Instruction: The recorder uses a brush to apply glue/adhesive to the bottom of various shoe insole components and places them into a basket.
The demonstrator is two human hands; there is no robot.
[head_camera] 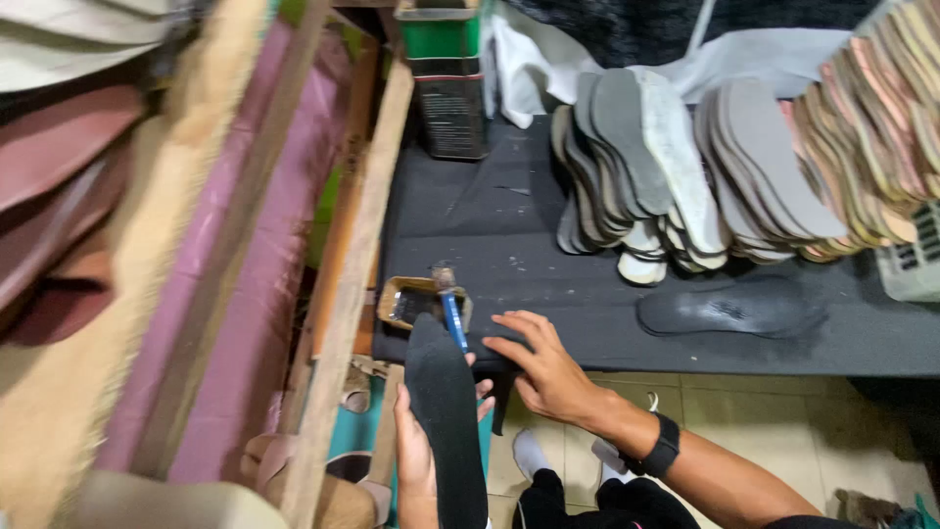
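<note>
While the left hand [416,456] grips a dark insole [446,411] from beneath at the near edge of the black surface [509,225], the right hand [543,367] pinches a blue-handled brush [450,312] whose head sits over a small glue tin [411,299] just beyond. A lone black insole [734,306] lies to the right, with stacked insoles [685,176] fanned behind it and a green can [446,78] at the far left.

so: 1 dark grey foam insole [446,411] right under the fingers [509,345], 1 blue-handled brush [452,318] and 1 small rectangular glue tin [409,300] just past them, 1 black moulded sole [734,306] well off the fingertips.
</note>
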